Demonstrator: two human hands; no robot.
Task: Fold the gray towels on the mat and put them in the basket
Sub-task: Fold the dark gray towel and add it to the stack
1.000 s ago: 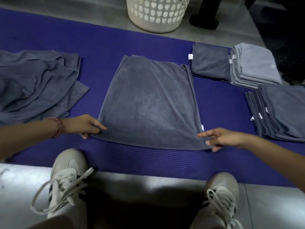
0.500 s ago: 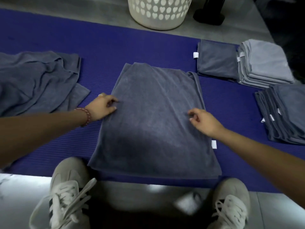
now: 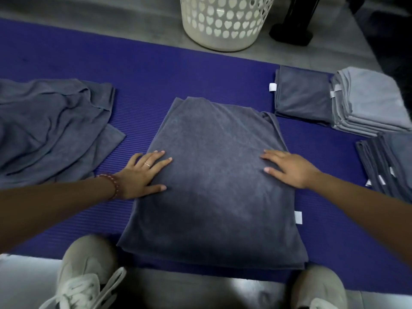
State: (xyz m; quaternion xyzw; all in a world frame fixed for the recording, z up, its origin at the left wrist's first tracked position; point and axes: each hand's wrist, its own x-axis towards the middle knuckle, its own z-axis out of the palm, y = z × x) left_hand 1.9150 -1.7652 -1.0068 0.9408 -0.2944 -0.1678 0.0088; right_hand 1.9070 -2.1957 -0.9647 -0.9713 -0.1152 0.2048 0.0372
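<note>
A gray towel [image 3: 211, 186], folded over once, lies flat in the middle of the purple mat [image 3: 145, 70]. My left hand [image 3: 142, 175] rests on its left edge with straight, spread fingers. My right hand [image 3: 287, 169] presses flat on its right side. A white basket [image 3: 225, 21] with heart-shaped holes stands on the floor beyond the mat's far edge. A rumpled heap of unfolded gray towels [image 3: 51, 128] lies at the left of the mat.
Folded towels sit at the right: a single dark one [image 3: 303, 97], a light gray stack [image 3: 367, 103] and a dark stack [image 3: 390, 166]. A black stand base [image 3: 292, 32] is right of the basket. My two shoes [image 3: 87, 275] are at the mat's near edge.
Both hands let go of the towel's near corners, moved up along its sides and now lie flat on it. The towel lies flatter and squarer than a second ago.
</note>
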